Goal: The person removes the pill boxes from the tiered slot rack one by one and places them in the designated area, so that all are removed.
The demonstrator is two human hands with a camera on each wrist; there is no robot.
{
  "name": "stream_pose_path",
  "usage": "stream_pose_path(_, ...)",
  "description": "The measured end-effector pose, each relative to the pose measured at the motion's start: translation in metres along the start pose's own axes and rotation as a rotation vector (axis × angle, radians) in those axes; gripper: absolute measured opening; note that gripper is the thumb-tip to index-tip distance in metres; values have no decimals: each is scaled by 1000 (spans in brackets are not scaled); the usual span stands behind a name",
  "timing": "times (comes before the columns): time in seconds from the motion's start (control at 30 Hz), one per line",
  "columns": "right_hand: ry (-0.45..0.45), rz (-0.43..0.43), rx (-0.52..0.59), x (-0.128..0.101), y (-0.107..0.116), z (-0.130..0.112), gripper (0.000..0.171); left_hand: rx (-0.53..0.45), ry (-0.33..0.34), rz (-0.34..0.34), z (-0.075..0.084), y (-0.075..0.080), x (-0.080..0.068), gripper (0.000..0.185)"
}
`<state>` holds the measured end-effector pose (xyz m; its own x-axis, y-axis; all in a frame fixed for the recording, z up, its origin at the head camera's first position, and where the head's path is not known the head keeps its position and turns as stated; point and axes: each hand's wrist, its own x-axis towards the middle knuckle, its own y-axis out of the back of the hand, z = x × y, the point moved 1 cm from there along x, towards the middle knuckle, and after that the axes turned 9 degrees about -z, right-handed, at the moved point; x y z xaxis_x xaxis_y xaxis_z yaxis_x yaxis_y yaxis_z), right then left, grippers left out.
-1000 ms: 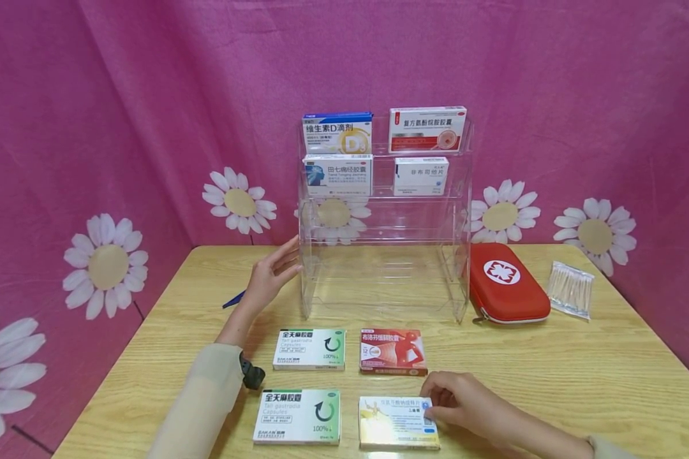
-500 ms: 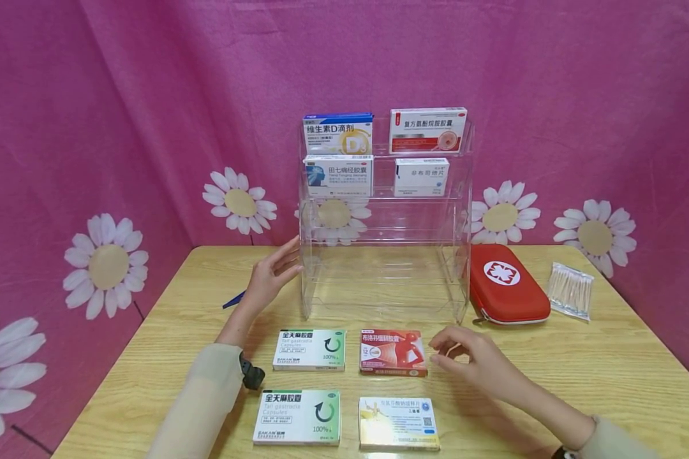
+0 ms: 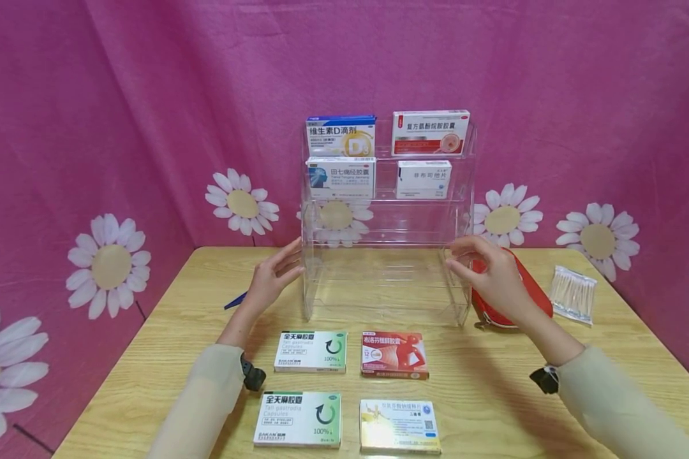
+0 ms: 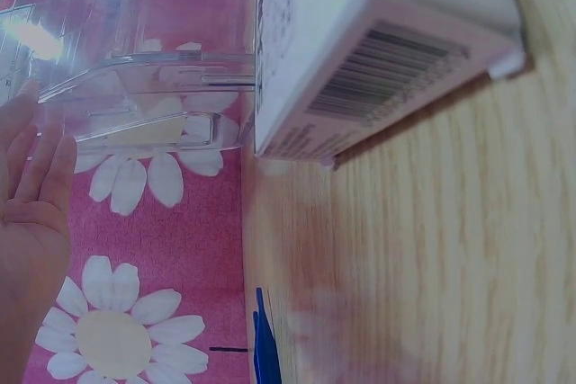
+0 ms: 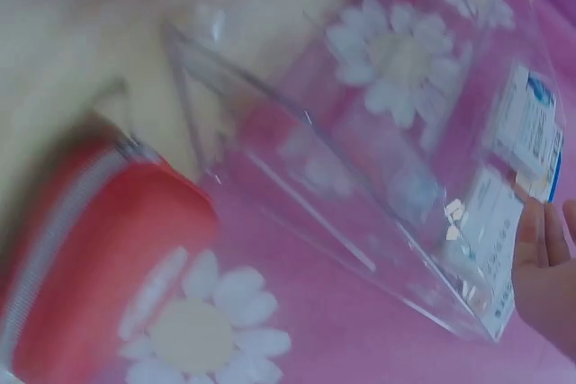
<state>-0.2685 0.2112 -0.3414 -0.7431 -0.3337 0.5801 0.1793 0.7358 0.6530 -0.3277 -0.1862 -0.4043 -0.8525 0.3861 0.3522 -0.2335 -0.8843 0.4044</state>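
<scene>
A clear acrylic tiered rack [image 3: 387,274] stands on the table, with medicine boxes on its upper two tiers. My left hand [image 3: 271,275] rests its extended fingers against the rack's left side. My right hand [image 3: 488,271], holding nothing, has its loosely bent fingers by the rack's right side, in front of the red case. Top tier: a vitamin D box [image 3: 340,136] and a white-and-red capsule box [image 3: 430,132]. Below them sit a blue-and-white box [image 3: 341,178] and a small white box [image 3: 423,179].
In front lie two green-and-white capsule boxes [image 3: 311,351], a red box [image 3: 394,355] and a white-and-gold box [image 3: 400,426]. To the right are the red zip case [image 3: 531,284] and a pack of cotton swabs [image 3: 574,294]. Blue tweezers [image 4: 265,339] lie at the left; a pink curtain hangs behind.
My right hand has left the white-and-gold box, passed the red box and risen to the rack's right side. My left hand stays at the rack; the boxes stay in place.
</scene>
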Motion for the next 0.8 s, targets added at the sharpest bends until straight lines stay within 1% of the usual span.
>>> stream_pose_path(0.17, 11, 96, -39, 37, 12, 3, 31, -4, -9, 3, 0, 0, 0, 60)
stream_pose_path(0.27, 10, 127, -92, 56, 17, 4, 34, -7, -5, 4, 1, 0, 0, 60)
stream_pose_path(0.4, 17, 147, -176, 80, 22, 6, 37, -3, -4, 3, 1, -1, 0, 59)
stream_pose_path(0.6, 15, 122, -255, 105, 27, 14, 41, -14, 10, 3, 2, -1, 0, 59)
stream_pose_path(0.8, -38, 53, -383, 123, 28, 22, 46, 0, 3, 8, 2, -1, 0, 59)
